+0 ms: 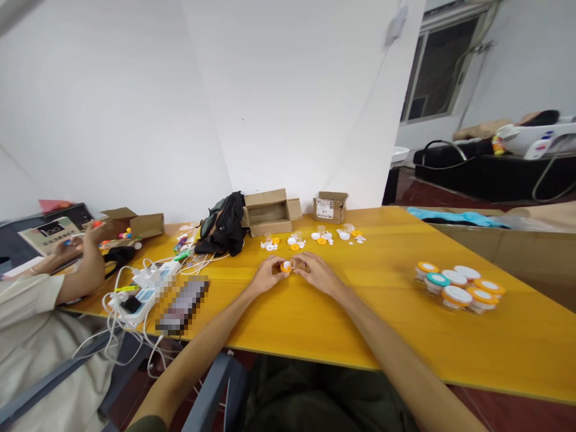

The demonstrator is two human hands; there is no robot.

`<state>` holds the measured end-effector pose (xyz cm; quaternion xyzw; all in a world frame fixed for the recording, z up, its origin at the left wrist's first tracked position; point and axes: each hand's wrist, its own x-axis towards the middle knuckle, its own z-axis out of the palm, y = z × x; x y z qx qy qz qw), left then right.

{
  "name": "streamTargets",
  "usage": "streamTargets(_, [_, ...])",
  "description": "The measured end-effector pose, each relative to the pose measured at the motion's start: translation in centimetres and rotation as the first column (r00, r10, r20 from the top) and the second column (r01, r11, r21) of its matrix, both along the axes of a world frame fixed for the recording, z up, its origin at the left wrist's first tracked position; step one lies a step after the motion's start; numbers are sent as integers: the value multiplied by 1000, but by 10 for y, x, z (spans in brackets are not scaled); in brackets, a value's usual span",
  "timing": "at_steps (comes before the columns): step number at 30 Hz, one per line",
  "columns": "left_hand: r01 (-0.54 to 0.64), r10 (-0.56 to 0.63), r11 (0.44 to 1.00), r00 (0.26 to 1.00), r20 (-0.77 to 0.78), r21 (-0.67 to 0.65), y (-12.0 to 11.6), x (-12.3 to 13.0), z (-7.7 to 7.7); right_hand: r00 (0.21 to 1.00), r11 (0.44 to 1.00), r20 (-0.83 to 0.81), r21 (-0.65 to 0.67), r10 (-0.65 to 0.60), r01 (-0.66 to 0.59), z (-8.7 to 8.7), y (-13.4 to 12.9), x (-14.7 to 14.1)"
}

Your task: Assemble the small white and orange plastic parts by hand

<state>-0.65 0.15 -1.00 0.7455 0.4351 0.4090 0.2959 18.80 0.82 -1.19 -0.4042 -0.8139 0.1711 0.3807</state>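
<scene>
Over the middle of the table, my left hand point(269, 276) is closed on an orange lid point(286, 267) that has something white in its centre. Close beside it, my right hand point(320, 275) pinches a small clear plastic cup point(297, 264) lying on its side, its end turned toward the lid. Whether cup and lid touch I cannot tell. Beyond both hands lie groups of loose parts: clear cups point(321, 229), orange rings point(294, 246) and small white pieces point(269, 246).
Lidded clear jars point(457, 296) with orange, white and teal tops cluster at the right. A phone point(184, 305), a power strip point(150, 294) and cables lie left. Behind stand a black bag point(227, 225) and cardboard boxes point(270, 227). A co-worker's arm point(87, 264) is at far left.
</scene>
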Motion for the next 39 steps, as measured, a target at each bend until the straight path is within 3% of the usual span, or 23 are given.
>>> streamTargets(11, [11,-10,999,999,34,-31,4,-1,-4,993,973,120,227,13,-40,-1,-4,2])
streamTargets(26, [39,-26,992,994,108,-123,29,-18,-43,972,913,233,391,22,-115,-5,-6,0])
streamTargets(30, [46,-30,990,992,122,-131,25,-16,-37,973,920,227,374,31,-116,-6,-6,-2])
streamTargets(39, [95,-40,973,967,250,-212,4,-2,-4,994,981,36,162,100,-105,-2,-7,-5])
